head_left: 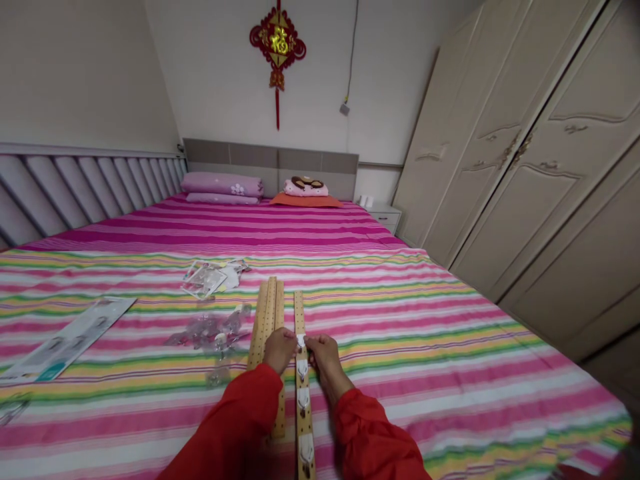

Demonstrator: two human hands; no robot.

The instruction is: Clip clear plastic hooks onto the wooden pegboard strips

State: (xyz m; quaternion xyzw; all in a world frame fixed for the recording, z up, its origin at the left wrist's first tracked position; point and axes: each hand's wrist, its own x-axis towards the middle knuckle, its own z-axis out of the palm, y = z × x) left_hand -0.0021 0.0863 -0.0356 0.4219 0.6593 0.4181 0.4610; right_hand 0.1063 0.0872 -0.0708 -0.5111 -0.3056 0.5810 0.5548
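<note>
Right hand (326, 357) pinching white hook (301, 341) on wooden strip (299, 313); left hand (279, 350) clenched beside it, above second strip (266, 313).

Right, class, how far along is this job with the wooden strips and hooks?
Done: three white hooks sit on the right wooden strip. In hand: the left hand and right hand meet at a fourth hook. Left: the other strip shows no hooks; a clear plastic bag lies on the striped bedspread.
</note>
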